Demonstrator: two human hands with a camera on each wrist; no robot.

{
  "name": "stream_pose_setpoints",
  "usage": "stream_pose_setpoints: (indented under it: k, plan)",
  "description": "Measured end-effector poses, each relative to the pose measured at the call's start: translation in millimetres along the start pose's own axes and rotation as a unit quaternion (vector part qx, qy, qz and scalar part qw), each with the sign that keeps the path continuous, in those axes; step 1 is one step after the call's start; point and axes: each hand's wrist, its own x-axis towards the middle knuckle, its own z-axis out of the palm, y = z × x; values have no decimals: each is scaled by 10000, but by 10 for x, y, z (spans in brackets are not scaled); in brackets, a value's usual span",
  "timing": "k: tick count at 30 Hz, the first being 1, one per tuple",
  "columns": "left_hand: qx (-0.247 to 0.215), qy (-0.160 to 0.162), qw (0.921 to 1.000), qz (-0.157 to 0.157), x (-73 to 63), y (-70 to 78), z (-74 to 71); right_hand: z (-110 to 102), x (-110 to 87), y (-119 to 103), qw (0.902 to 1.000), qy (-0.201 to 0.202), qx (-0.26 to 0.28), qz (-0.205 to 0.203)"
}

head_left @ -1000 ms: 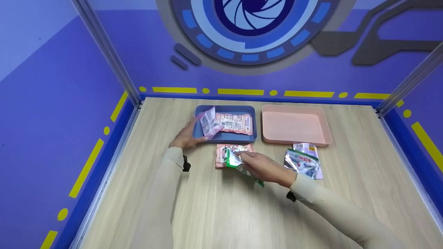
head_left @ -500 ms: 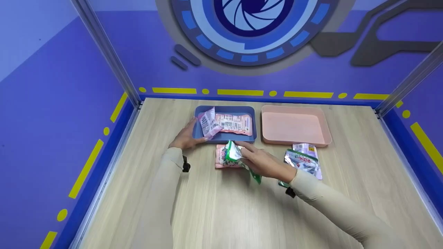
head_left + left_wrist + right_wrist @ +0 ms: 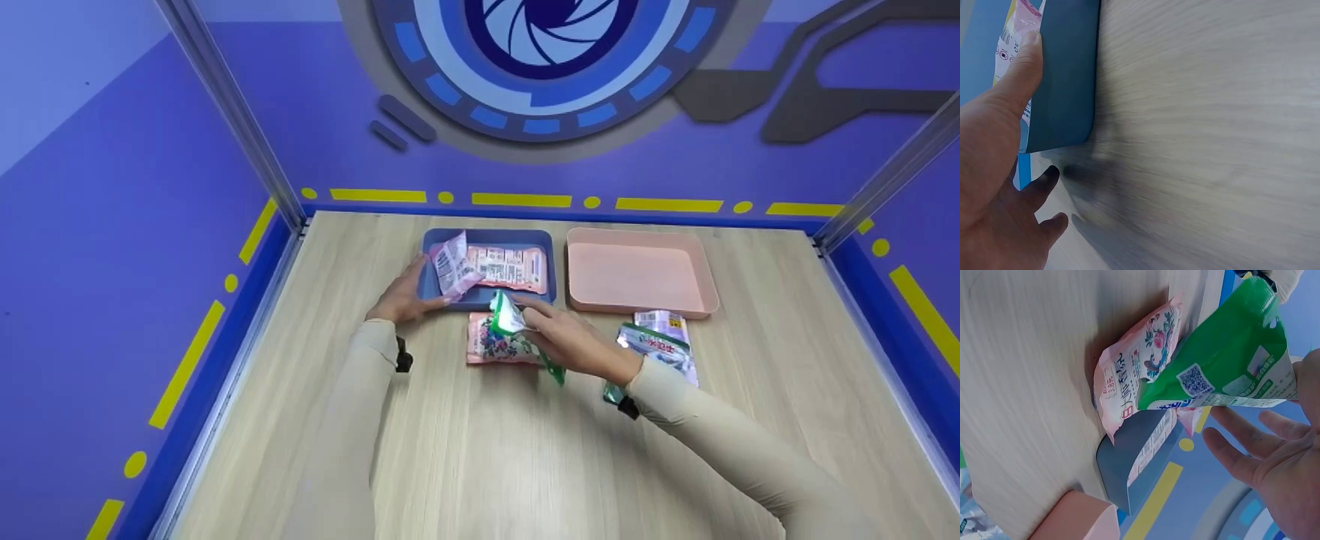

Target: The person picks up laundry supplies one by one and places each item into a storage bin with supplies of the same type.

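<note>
In the head view, my left hand (image 3: 401, 296) rests against the left end of a blue tray (image 3: 466, 306). Its thumb lies over the near rim in the left wrist view, by a purple packet (image 3: 454, 268), while the other fingers are spread outside. A pink packet (image 3: 511, 267) also lies in the tray. My right hand (image 3: 576, 341) pinches a green-and-white pouch (image 3: 1241, 349) by one side, raised and tilted near the tray's front edge. Below it on the table lies a pink floral packet (image 3: 491, 349), partly hidden by the pouch.
A pink tray (image 3: 637, 274) with nothing in it stands right of the blue one. Before it, a silver pouch with a green edge (image 3: 652, 345) overlaps a purple packet (image 3: 660, 321), partly behind my right wrist. Panels enclose the back and both sides.
My right hand has lifted the green-and-white pouch and brought it a little away from me, up to the blue tray's near edge. My left hand has stayed in place.
</note>
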Motion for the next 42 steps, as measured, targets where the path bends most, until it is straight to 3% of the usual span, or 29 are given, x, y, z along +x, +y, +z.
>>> stream_pose_setpoints:
  k: [8, 16, 33, 42]
  plan:
    - [-77, 21, 9999, -76, -5, 4, 4, -16, 57, 70, 9997, 109, -136, 169]
    - [38, -70, 9998, 177, 1, -14, -15, -43, 108, 141, 9983, 362, -458, 35]
    - [-212, -33, 9995, -229, -9, 20, -3, -151, 260, 184, 9965, 405, -705, 180]
    - [40, 6, 9999, 102, 7, -10, -11, -183, 325, 257, 9933, 603, -981, 29]
